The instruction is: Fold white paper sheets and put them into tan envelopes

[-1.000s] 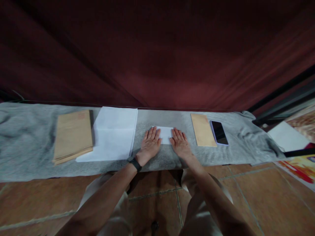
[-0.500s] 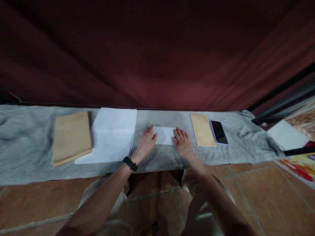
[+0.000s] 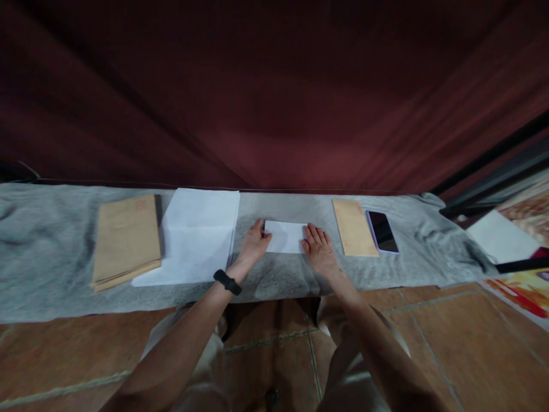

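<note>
On the grey-draped counter, left hand and right hand are flanking a narrow white paper

Midway along the cloth, the paper is lying flat, its long side running from one hand to the other. The right hand is resting palm-down over the right end, fingers nearly together, probably to stop it sliding. The left hand is curling at the left end, its thumb over the top face; whether it is pinching the paper or only touching it, I cannot tell. To the left, white sheets are lying partly under a stack of brown envelopes, perhaps for easy reach. A single tan envelope is lying to the right of the right hand, with a phone just beside it, seemingly out of the way.

Some details are escaping view. Fingers are covering both ends of the paper, so its layers and any folds are proving unclear. Faint red print on the stack is blurring past reading. Printed boards are running off the right edge, and the dark red curtain is hiding whatever lies beyond.
</note>
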A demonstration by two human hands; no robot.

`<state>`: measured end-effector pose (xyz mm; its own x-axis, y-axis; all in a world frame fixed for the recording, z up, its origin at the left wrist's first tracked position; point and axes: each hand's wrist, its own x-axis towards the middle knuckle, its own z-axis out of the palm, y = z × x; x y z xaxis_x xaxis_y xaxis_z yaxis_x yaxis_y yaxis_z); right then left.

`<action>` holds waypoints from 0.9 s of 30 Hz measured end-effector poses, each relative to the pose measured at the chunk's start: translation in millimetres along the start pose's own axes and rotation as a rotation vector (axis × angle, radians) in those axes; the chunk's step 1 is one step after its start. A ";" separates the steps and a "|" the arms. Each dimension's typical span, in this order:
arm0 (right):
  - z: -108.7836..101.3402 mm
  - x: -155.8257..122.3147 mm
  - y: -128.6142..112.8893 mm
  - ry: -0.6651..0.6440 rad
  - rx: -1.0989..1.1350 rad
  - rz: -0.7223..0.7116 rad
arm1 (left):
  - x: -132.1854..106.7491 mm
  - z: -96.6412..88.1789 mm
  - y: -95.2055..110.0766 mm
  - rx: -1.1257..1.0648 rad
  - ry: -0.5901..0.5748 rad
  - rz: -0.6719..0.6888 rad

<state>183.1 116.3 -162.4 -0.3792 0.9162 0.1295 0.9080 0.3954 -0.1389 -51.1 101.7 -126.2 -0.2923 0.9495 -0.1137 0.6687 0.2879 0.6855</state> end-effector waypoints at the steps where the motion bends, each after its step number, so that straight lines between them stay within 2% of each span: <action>1: -0.1 0.1 0.1 -0.001 0.003 0.000 | 0.0 -0.5 0.4 -0.011 -0.017 -0.009; 10: -2.0 0.8 -1.1 -0.004 0.014 0.004 | 1.0 -1.4 0.9 -0.004 -0.027 0.009; 18: -10.1 0.0 -3.9 -0.008 0.047 0.013 | 3.7 -1.3 3.2 -0.220 -0.066 -0.088; 20: -15.0 0.4 -6.7 -0.019 0.066 -0.023 | 3.1 -0.2 2.7 -0.328 -0.064 -0.115; 23: -21.2 0.1 -13.2 -0.047 0.112 -0.168 | 1.4 1.1 2.3 -0.492 -0.064 -0.140; 27: -23.0 -1.9 -21.4 -0.076 0.153 -0.288 | -0.5 2.8 4.7 -0.615 -0.066 -0.164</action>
<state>168.5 104.6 -137.1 -0.6340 0.7653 0.1116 0.7263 0.6387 -0.2541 -45.9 102.9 -125.0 -0.3013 0.9105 -0.2831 0.0982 0.3249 0.9406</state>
